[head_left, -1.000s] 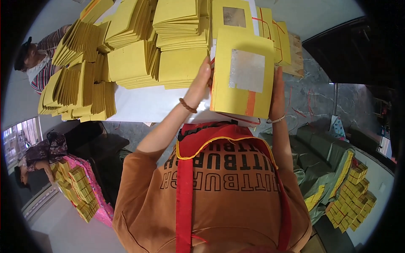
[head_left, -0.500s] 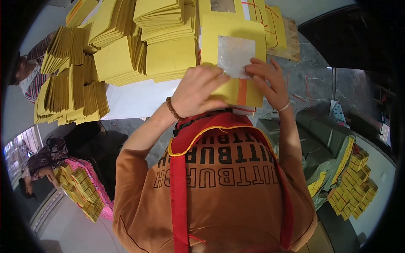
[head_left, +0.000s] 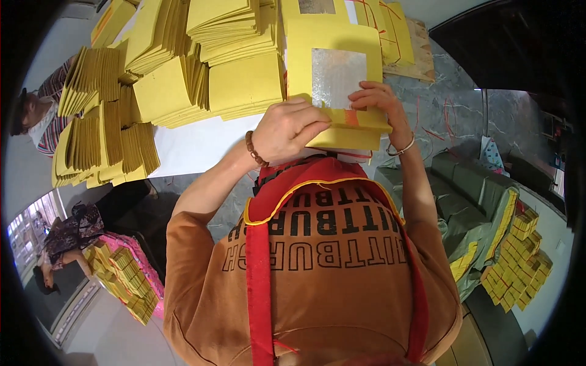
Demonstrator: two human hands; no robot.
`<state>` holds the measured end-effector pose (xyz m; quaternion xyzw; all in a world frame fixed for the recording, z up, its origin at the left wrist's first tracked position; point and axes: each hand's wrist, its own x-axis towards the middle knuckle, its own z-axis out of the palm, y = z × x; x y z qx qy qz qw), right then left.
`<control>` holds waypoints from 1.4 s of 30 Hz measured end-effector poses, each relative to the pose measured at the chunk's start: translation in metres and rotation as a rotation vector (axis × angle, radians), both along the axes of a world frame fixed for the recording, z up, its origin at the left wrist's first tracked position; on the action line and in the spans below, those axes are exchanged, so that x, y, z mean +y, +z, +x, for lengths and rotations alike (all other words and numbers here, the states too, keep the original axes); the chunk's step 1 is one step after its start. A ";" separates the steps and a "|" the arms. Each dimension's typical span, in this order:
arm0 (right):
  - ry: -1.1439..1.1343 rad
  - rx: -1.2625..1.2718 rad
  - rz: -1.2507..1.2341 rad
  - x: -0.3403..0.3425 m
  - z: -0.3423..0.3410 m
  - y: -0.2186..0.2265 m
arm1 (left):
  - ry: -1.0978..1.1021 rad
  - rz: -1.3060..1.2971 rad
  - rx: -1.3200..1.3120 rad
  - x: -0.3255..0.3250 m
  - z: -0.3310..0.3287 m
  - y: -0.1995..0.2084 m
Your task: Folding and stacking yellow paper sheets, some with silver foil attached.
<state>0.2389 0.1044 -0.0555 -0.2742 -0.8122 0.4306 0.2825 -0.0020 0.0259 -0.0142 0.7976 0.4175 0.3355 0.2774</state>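
Observation:
A stack of yellow joss paper (head_left: 299, 61) lies before me at the near edge of the table, its top sheet bearing a silver foil square (head_left: 332, 76). The near edge of the top sheet is bent upward, partly covering an orange strip (head_left: 349, 117). My left hand (head_left: 290, 128), with a brown bead bracelet, pinches this bent edge at its left end. At the right end my right hand (head_left: 381, 105) grips the bent edge, its fingers reaching over the foil's lower corner. My right thumb is hidden.
Folded yellow paper bundles (head_left: 244, 85) stand in piles to the left on a white-covered table (head_left: 195, 146). Red-tied bundles (head_left: 397, 36) lie at far right. Two other people are at the left, one beside a pink-covered pile (head_left: 125, 274). A green sofa (head_left: 464, 189) stands right.
The near edge of the top sheet has been lifted and bent away from me, covering much of the orange strip. My left fingers have closed on it; my right hand has shifted nearer me.

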 end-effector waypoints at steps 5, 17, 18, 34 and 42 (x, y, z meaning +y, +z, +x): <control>-0.075 0.100 -0.140 -0.005 -0.003 -0.003 | 0.107 -0.358 -0.128 0.002 0.001 0.005; -0.145 0.164 -0.282 -0.009 -0.006 -0.007 | 0.169 -0.665 -0.440 0.011 -0.004 -0.009; -0.146 0.163 -0.281 -0.009 -0.006 -0.009 | 0.164 -0.701 -0.465 0.011 -0.004 -0.007; -0.137 0.198 -0.420 -0.009 -0.003 -0.015 | 0.177 -0.823 -0.433 0.017 -0.006 -0.006; -0.089 0.125 -0.190 -0.009 0.003 -0.008 | 0.201 -0.817 -0.456 0.015 -0.007 -0.012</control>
